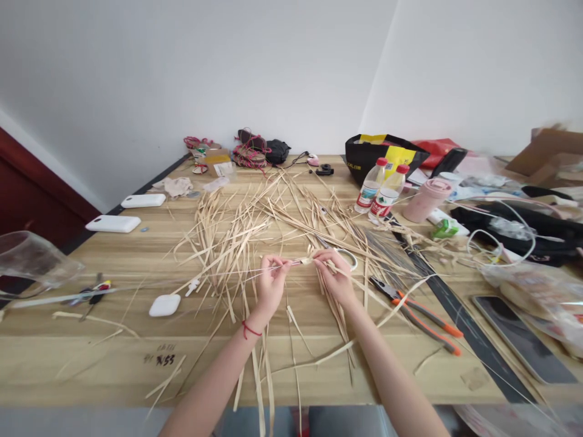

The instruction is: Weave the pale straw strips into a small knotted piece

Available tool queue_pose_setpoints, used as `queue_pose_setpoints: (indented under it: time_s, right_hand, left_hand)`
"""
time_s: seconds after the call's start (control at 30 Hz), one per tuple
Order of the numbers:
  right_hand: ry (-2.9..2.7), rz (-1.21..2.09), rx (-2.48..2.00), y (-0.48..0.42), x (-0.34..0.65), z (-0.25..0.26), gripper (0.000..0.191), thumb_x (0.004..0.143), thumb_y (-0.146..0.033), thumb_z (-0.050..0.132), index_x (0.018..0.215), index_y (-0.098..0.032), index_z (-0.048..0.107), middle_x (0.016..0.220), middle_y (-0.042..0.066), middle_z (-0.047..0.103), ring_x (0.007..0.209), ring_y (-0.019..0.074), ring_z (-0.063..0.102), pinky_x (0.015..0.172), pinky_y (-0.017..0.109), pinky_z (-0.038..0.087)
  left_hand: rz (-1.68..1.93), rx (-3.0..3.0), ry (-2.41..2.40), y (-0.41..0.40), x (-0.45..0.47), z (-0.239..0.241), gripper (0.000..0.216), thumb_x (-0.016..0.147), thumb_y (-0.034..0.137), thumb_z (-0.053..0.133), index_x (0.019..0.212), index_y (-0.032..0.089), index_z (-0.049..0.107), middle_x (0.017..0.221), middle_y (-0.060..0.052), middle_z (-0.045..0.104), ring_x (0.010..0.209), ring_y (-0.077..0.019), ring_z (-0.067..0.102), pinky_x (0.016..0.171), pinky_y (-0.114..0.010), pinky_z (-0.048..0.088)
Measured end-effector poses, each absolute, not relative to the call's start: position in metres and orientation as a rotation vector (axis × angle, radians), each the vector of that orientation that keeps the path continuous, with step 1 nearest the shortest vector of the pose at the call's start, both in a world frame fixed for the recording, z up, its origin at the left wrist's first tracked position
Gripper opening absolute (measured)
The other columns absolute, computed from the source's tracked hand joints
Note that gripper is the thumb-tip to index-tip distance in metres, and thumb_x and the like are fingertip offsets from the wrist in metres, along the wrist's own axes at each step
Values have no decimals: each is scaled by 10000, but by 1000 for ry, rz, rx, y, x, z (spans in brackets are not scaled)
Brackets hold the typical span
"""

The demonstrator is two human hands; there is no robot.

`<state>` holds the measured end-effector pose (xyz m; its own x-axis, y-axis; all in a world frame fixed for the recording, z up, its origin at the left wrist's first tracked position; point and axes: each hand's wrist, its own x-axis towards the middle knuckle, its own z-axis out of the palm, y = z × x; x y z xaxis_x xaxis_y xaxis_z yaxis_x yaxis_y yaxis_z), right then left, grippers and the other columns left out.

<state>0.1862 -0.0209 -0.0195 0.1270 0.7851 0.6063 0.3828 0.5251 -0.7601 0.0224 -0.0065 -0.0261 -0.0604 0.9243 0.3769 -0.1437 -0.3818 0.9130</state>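
My left hand point(272, 284), with a red string on its wrist, is closed in a pinch on a thin whitish strand point(246, 270) that trails off to the left. Opposite it, my right hand point(334, 274) pinches a pale straw strip point(306, 260) between thumb and fingers. The strand and strip meet in the short gap between my fingertips; how they join is too small to tell. Under and beyond both hands lies a loose heap of straw strips point(237, 233). White-handled scissors point(351, 258) lie partly hidden behind my right hand.
Combination pliers point(419, 312) with orange-grey handles lie to the right, near a phone point(521, 337). Two water bottles point(383, 197), a pink cup point(427, 200) and a black bag point(359, 155) stand behind. A white case point(164, 305) and a clear plastic container point(34, 258) are at left.
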Motion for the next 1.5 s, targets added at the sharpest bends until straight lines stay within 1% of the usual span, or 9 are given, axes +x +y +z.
queue_pose_setpoints:
  time_s: [0.27,0.47,0.67,0.77,0.97,1.1,1.2,1.3,1.5]
  right_hand:
    - [-1413,459,-1163,-20,183,-27,100,800,-292,543,799,-197,575,789,30,621,777,181,584,727,325,452]
    - [-1504,450,-1069,-18,182,-27,83,784,-280,565,767,-200,583,870,52,608,877,193,564,812,366,432]
    - [-1457,623,-1175,-15,181,-41,155,794,-343,528,785,-191,551,740,22,584,656,152,571,606,276,465]
    - [-1425,661,-1202,-14,181,-45,162,793,-354,523,775,-192,531,695,5,565,595,142,563,558,261,452]
    - [-1365,667,-1199,-15,180,-46,179,782,-376,533,787,-197,522,669,8,589,579,151,568,514,256,443]
    - [-1397,636,-1226,-16,180,-41,186,775,-380,548,774,-195,539,660,5,583,571,144,550,517,253,432]
    - [-1452,598,-1229,-17,180,-39,169,784,-364,540,754,-198,547,639,-2,562,560,137,522,519,251,416]
    - [-1489,553,-1246,-18,180,-39,153,785,-342,541,743,-195,558,643,-2,554,572,136,514,537,254,409]
    - [-1400,665,-1236,-16,179,-44,160,797,-362,522,772,-205,518,664,2,570,574,151,551,528,267,435]
  left_hand:
    - [1460,1138,888,6,19,-35,248,729,286,619,808,194,403,774,31,492,684,-95,578,668,-257,498]
    - [1326,1054,819,5,22,-36,286,728,315,610,814,199,363,740,27,532,622,-125,612,596,-300,525]
    - [1203,1027,801,3,24,-35,292,726,339,608,821,196,372,786,8,572,624,-141,631,570,-310,534]
    - [1201,1029,785,2,24,-34,285,729,328,607,832,197,376,812,-1,589,650,-149,639,583,-318,538]
    - [1180,1108,785,1,24,-30,247,762,346,570,869,201,401,817,-43,650,667,-167,651,614,-341,540]
    - [1145,1160,778,-1,23,-32,250,744,330,599,893,189,457,796,-55,675,753,-188,657,717,-381,529]
    - [1120,1240,777,-1,23,-35,265,674,291,671,854,163,526,856,-74,681,821,-200,650,791,-397,505]
    - [1098,1284,797,-1,23,-37,235,642,273,696,805,149,582,900,-91,682,851,-210,644,813,-398,495]
    - [1097,1259,821,2,23,-41,188,638,258,702,752,146,605,856,-81,693,845,-213,648,819,-393,491]
